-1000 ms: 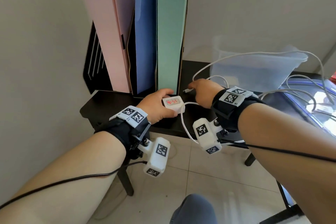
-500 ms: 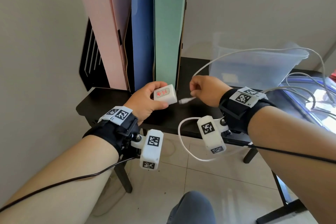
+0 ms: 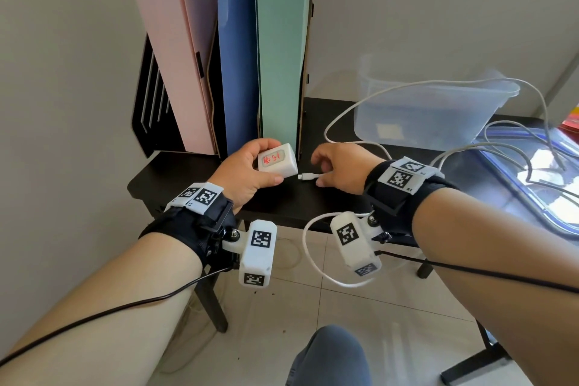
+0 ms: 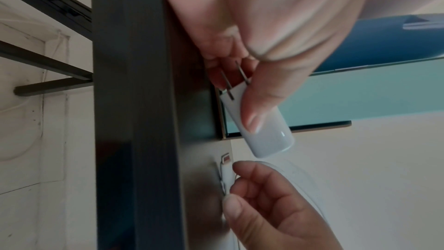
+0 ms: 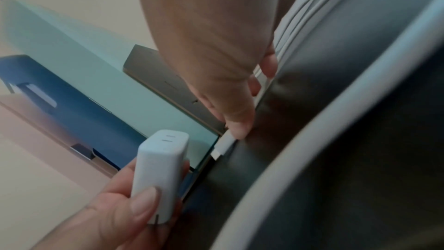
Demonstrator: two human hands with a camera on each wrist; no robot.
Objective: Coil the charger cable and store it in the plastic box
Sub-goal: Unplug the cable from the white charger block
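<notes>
Above the black desk (image 3: 282,207), my left hand (image 3: 247,175) grips the white charger brick (image 3: 277,163) while my right hand (image 3: 341,169) pinches the cable's plug (image 3: 308,177), just apart.

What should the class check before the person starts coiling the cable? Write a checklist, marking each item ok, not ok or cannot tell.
1. Cable plug out of charger brick: ok, a gap shows.
2. Left hand holds the brick securely: ok.
3. Right hand pinches the plug end: ok.
4. White cable free of tangles: not ok, it loops off the table edge and across the plastic box.
5. Box open: ok.
6. Box empty: cannot tell.
</notes>
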